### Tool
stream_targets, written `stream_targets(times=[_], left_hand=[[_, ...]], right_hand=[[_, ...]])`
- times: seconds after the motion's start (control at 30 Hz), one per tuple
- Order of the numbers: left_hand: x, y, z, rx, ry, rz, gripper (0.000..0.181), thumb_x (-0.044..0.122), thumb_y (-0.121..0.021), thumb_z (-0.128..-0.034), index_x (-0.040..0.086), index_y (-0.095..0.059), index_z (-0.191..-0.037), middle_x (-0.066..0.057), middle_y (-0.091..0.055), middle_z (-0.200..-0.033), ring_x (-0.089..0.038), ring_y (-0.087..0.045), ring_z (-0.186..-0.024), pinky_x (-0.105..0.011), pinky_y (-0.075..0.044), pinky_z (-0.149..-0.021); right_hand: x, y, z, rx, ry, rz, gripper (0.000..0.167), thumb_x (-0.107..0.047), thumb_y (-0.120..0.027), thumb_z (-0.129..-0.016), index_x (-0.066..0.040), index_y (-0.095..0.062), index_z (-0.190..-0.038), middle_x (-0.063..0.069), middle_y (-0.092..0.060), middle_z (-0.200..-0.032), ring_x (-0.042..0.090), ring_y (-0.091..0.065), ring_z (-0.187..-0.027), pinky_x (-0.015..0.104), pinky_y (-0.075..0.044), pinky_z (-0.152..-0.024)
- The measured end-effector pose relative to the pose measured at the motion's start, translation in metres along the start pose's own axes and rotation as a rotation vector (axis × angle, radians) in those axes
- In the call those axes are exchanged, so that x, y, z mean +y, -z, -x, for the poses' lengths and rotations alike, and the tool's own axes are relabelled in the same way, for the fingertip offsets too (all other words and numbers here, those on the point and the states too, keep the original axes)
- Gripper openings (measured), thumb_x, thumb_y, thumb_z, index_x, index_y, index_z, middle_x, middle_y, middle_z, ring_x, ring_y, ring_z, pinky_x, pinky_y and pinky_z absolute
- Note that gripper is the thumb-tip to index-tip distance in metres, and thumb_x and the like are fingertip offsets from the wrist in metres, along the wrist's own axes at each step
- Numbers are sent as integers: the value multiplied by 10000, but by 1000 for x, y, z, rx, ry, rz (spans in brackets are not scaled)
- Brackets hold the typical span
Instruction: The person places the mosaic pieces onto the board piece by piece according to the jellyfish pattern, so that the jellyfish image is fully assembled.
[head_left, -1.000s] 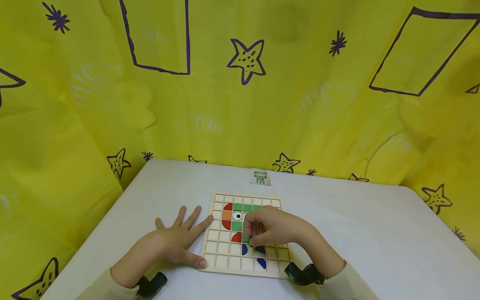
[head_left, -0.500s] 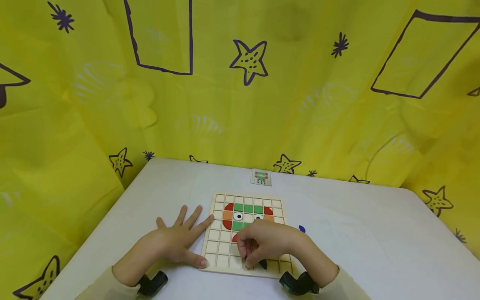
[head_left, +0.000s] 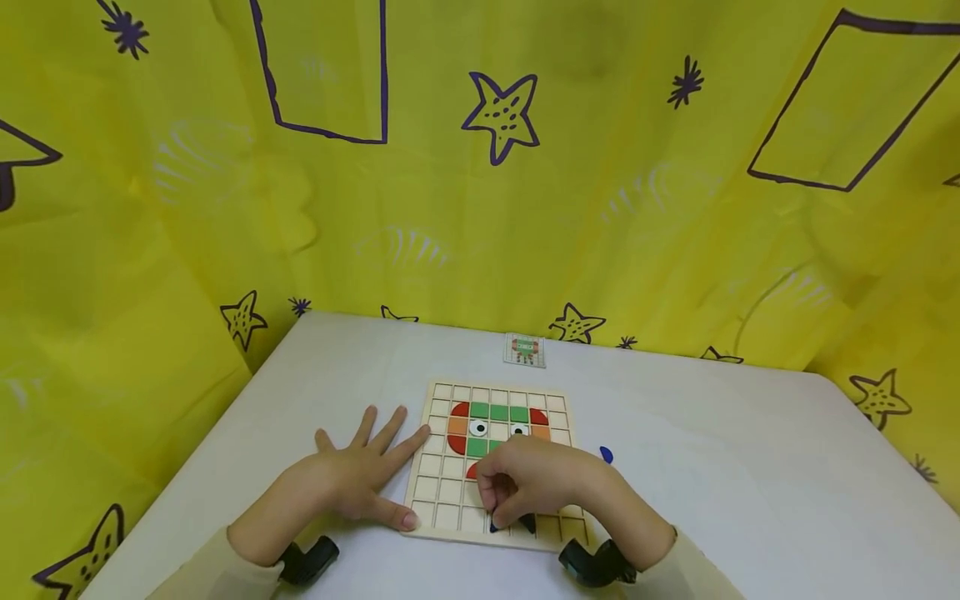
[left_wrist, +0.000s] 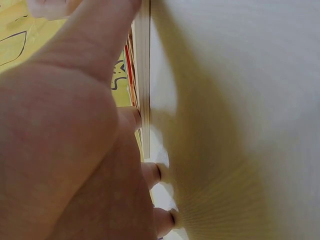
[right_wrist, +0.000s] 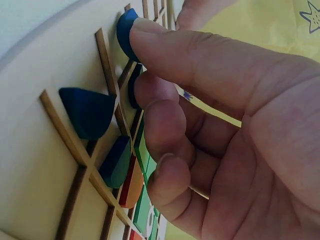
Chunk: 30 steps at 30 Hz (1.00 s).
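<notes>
My right hand (head_left: pixel 536 479) is over the near part of a wooden grid board (head_left: pixel 446 492). In the right wrist view, its thumb and curled fingers hold a small blue rounded piece (right_wrist: pixel 127 35) in a bottom-row square. Another blue piece (head_left: pixel 527 523) lies just right of it, and more blue pieces sit in the row behind, partly hidden. My left hand (head_left: pixel 348 479) lies with fingers spread at the board's left side, thumb on its near left corner. Red, green (head_left: pixel 498 412) and orange pieces and two eye pieces form a face on the board.
A loose blue piece (head_left: pixel 606 454) lies on the white table (head_left: pixel 697 483) right of the board. Behind the board is a small pattern card (head_left: pixel 524 350). A yellow patterned curtain (head_left: pixel 420 200) borders the table's back and sides.
My right hand has come from the board's middle down to its near row, where a second blue piece now shows. The loose blue piece at the right has come into sight. The left hand stays put.
</notes>
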<state>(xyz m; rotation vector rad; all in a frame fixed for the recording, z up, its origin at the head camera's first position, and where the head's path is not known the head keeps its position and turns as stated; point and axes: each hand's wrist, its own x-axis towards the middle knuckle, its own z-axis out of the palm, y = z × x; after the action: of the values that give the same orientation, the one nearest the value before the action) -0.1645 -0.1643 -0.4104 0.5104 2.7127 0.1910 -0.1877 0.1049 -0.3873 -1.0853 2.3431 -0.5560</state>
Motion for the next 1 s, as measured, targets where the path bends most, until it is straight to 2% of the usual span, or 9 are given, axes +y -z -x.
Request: stream_targets(times=[0.4,0.7,0.87,1.0], left_hand=[[0,2,-1,-14,14,-5,1101,805,-641,-702,385,-151,-1594,-89,-11,-1689,-483,41,-1510,-912,-52,-905],[1,0,2,-2,6,-14,1113,810,-629,-697,367,-149,-1598,-99,-16,-1688,-496,16,-1506,-913,-76,-897],[2,0,1,4,4,-5,1112,806,-635,-694,362,-162,-1597,-103,-24,-1687,-502,13,-1503,-915,-74,-889],[2,2,-1,6,3,1,1109,797,-646,-692,362,-171,-1596,-106,-31,-1686,-507,13,-1501,-916,-68,-886]], right_hand=[[-4,-3,-3,13,9,35,218,-180,-820,-824,-251,-615,-804,-135,-509,-648,13,-480,-605,187,-388,-566],[-7,-9,-3,42,5,96,212,-222,-825,-824,-288,-627,-788,-149,-528,-653,2,-489,-623,189,-413,-590],[-6,-10,-5,49,28,139,214,-218,-828,-816,-298,-638,-760,-167,-538,-652,-11,-481,-621,183,-415,-597],[-4,-7,-6,46,40,131,197,-232,-828,-817,-299,-649,-766,-169,-543,-659,-12,-485,-627,182,-415,-594]])
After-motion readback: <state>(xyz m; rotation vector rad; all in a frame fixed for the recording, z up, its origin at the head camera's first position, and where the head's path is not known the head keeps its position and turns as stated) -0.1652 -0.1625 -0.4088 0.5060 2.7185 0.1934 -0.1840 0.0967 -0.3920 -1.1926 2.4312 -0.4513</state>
